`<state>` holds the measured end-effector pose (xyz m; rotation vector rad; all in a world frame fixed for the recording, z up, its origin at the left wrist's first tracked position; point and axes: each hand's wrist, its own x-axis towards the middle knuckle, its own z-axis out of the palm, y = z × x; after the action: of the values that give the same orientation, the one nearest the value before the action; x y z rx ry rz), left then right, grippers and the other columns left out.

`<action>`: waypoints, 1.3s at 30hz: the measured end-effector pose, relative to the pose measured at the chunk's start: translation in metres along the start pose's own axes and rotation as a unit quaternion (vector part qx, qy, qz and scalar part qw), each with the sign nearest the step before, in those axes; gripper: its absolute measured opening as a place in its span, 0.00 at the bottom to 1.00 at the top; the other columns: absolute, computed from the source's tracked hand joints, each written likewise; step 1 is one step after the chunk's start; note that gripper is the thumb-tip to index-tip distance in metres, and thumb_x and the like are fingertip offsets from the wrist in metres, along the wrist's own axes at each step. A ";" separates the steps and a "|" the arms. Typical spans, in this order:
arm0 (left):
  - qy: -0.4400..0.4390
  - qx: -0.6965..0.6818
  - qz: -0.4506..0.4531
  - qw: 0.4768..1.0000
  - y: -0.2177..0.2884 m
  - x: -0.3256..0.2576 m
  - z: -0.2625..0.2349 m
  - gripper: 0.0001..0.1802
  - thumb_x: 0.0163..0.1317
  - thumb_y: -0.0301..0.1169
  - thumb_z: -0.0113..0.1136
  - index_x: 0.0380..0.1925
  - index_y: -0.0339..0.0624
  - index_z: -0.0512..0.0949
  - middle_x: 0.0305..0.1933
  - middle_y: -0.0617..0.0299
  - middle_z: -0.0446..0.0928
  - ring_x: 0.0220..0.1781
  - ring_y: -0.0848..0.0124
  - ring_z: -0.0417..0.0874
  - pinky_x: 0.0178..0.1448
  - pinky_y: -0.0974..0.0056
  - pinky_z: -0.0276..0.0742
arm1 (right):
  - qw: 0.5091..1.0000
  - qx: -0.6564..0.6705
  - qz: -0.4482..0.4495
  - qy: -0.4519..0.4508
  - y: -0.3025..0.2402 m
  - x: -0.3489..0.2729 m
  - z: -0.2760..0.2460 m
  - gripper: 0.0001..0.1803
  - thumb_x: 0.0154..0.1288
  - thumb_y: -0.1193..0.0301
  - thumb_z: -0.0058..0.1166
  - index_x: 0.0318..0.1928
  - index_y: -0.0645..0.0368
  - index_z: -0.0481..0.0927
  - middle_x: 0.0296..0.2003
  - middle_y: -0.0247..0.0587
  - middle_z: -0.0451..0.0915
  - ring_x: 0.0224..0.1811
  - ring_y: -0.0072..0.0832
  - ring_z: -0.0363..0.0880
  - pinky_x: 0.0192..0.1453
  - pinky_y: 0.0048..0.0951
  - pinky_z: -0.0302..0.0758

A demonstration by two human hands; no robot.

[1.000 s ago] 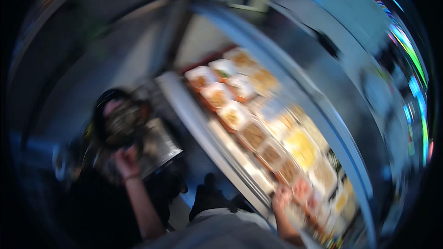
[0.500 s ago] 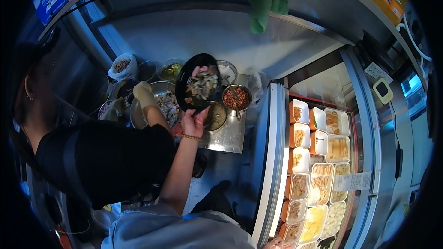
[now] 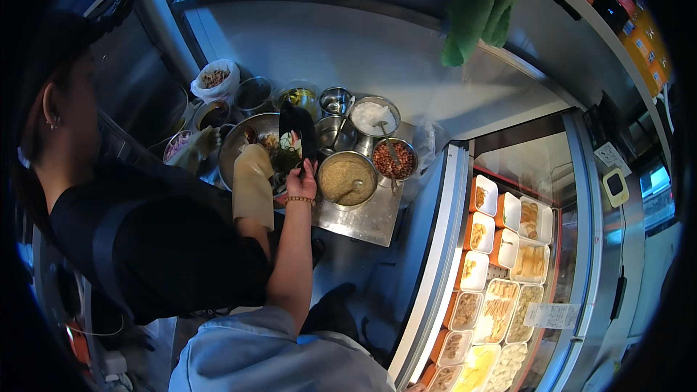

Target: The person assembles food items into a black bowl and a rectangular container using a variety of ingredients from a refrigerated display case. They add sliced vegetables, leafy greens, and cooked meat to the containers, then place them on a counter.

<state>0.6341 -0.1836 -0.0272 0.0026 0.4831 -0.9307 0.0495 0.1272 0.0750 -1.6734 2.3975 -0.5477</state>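
My left hand (image 3: pixel 302 180), with a beaded bracelet at the wrist, grips the rim of a black bowl (image 3: pixel 296 120). The bowl is tipped steeply on its side, with white, pink and green food (image 3: pixel 292 147) at its lower part. It leans over a large metal mixing bowl (image 3: pixel 231 147), partly hidden by a co-worker's gloved hand (image 3: pixel 253 167). The co-worker's other gloved hand (image 3: pixel 197 149) is farther left. Only a sliver of my right hand (image 3: pixel 417 388) shows at the lower edge by the display case; its fingers are hidden.
Right of the mixing bowl stand pans of tan crumbs (image 3: pixel 345 176), peanuts (image 3: pixel 393 159) and white granules (image 3: pixel 374 115) on a metal table (image 3: pixel 367 223). A glass-fronted case (image 3: pixel 435 247) of food tubs is at right. The co-worker's black-clothed body (image 3: pixel 167 239) fills the left.
My left hand has lowered the black bowl and tipped it leftward over the mixing bowl. The co-worker's near gloved hand has come closer to it. The view has shifted, showing the pan of crumbs fully.
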 end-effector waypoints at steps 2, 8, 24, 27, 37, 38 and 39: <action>-0.005 -0.034 -0.008 0.999 0.016 0.001 -0.002 0.23 0.51 0.15 0.45 0.50 0.17 0.64 0.61 0.33 0.66 0.47 0.55 0.83 0.46 0.65 0.90 | 1.000 0.004 -0.011 -0.010 -0.002 0.002 0.002 0.20 0.71 0.61 0.43 0.26 0.63 0.73 0.22 0.42 0.73 0.26 0.32 0.71 0.30 0.34 0.68; -0.042 -0.189 -0.145 0.970 0.001 0.005 0.037 0.24 0.49 0.13 0.43 0.51 0.21 0.66 0.69 0.31 0.57 0.41 0.61 0.85 0.45 0.65 0.90 | 1.000 -0.006 -0.014 -0.008 -0.006 0.010 0.003 0.20 0.71 0.61 0.43 0.26 0.62 0.73 0.22 0.41 0.72 0.26 0.31 0.71 0.31 0.33 0.67; -0.112 -0.225 -0.153 0.956 -0.009 0.038 0.091 0.26 0.65 0.22 0.37 0.64 0.26 0.55 0.74 0.36 0.53 0.39 0.64 0.83 0.37 0.67 0.87 | 0.999 -0.004 -0.040 -0.022 -0.009 0.011 0.003 0.19 0.71 0.61 0.43 0.28 0.62 0.73 0.24 0.38 0.71 0.28 0.28 0.69 0.31 0.30 0.66; -0.093 -0.195 -0.112 0.970 -0.006 0.042 0.076 0.24 0.63 0.18 0.40 0.61 0.24 0.58 0.73 0.36 0.55 0.42 0.62 0.82 0.41 0.66 0.87 | 0.999 0.001 -0.043 -0.026 -0.009 0.007 0.001 0.19 0.71 0.61 0.43 0.28 0.62 0.73 0.24 0.38 0.70 0.28 0.27 0.69 0.32 0.29 0.66; -0.039 0.486 0.154 0.859 -0.128 -0.122 0.070 0.44 0.62 0.14 0.46 0.74 0.58 0.42 0.66 0.50 0.63 0.51 0.54 0.81 0.37 0.57 0.90 | 0.999 0.017 -0.022 0.024 0.028 -0.009 -0.009 0.19 0.72 0.60 0.43 0.29 0.61 0.74 0.25 0.36 0.70 0.29 0.26 0.68 0.32 0.27 0.65; -0.050 0.502 0.135 0.853 -0.132 -0.138 0.066 0.45 0.62 0.14 0.46 0.74 0.59 0.41 0.66 0.50 0.63 0.50 0.54 0.81 0.36 0.58 0.90 | 0.999 0.019 -0.021 0.031 0.033 -0.009 -0.011 0.19 0.72 0.60 0.43 0.29 0.61 0.74 0.25 0.36 0.69 0.29 0.26 0.68 0.32 0.27 0.65; -0.078 0.527 0.125 0.837 -0.134 -0.157 0.066 0.45 0.63 0.15 0.46 0.74 0.61 0.41 0.66 0.48 0.63 0.50 0.54 0.82 0.37 0.57 0.90 | 0.999 0.021 -0.022 0.036 0.037 -0.013 -0.012 0.19 0.72 0.60 0.43 0.29 0.61 0.74 0.25 0.35 0.69 0.29 0.26 0.68 0.32 0.27 0.65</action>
<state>0.4788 -0.1579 0.1223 0.9682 -0.2339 -0.8264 0.0177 0.1526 0.0705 -1.7215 2.3850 -0.6719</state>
